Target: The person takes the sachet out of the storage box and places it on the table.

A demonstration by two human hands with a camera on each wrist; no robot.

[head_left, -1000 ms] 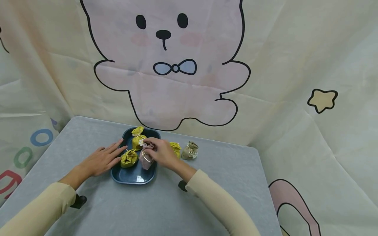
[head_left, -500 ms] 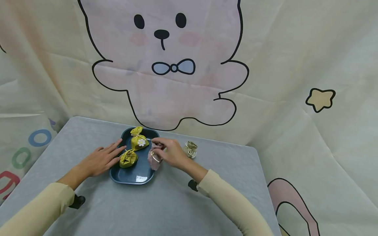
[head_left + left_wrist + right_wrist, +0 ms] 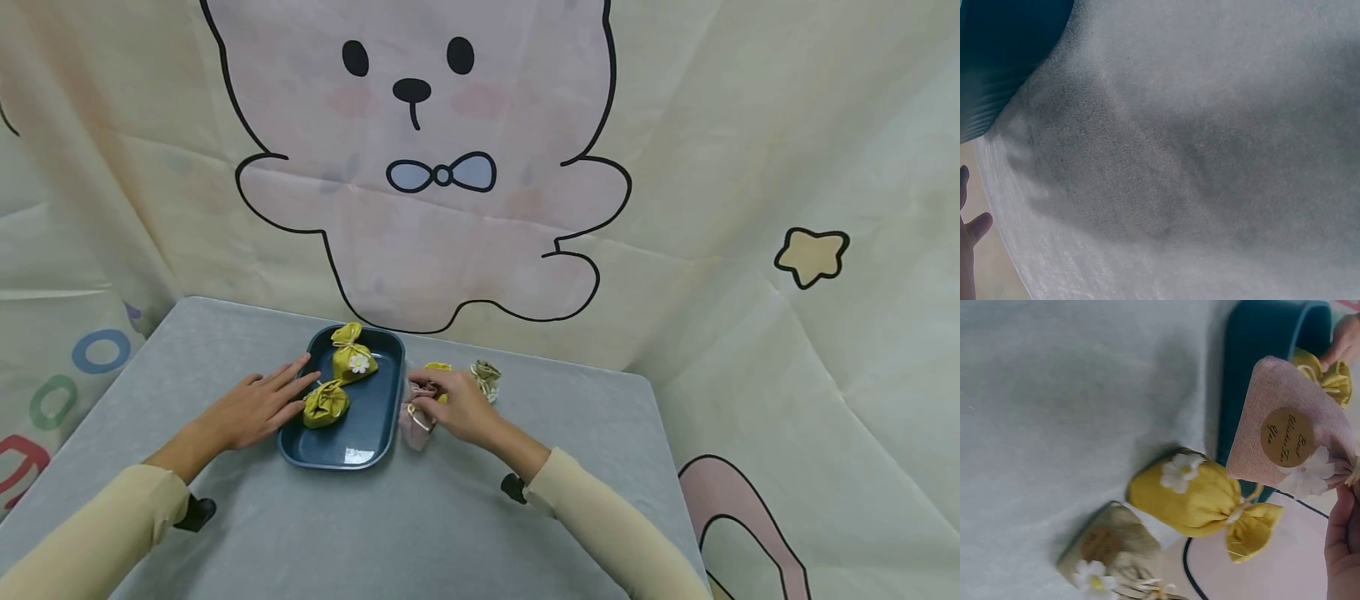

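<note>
My right hand (image 3: 467,408) pinches the gathered neck of a pink drawstring pouch (image 3: 415,427), which hangs just outside the tray's right side. A round paper label and a white flower show on this pink pouch (image 3: 1288,425) in the right wrist view. My left hand (image 3: 243,410) has its fingers extended, with the tips at the left rim of the blue tray (image 3: 337,454). Inside are two yellow pouches: one with a white flower (image 3: 354,360) towards the back, another (image 3: 326,404) close to my left fingertips.
Right of the tray lie another yellow pouch (image 3: 1179,494), partly hidden by my right hand in the head view, and a beige pouch (image 3: 487,377) with a flower. Everything stands on a grey cloth-covered table (image 3: 360,533). A printed curtain (image 3: 697,167) hangs behind.
My right hand has carried the pink pouch rightwards, from over the tray to beyond its right rim. The left hand stays at the tray's left side.
</note>
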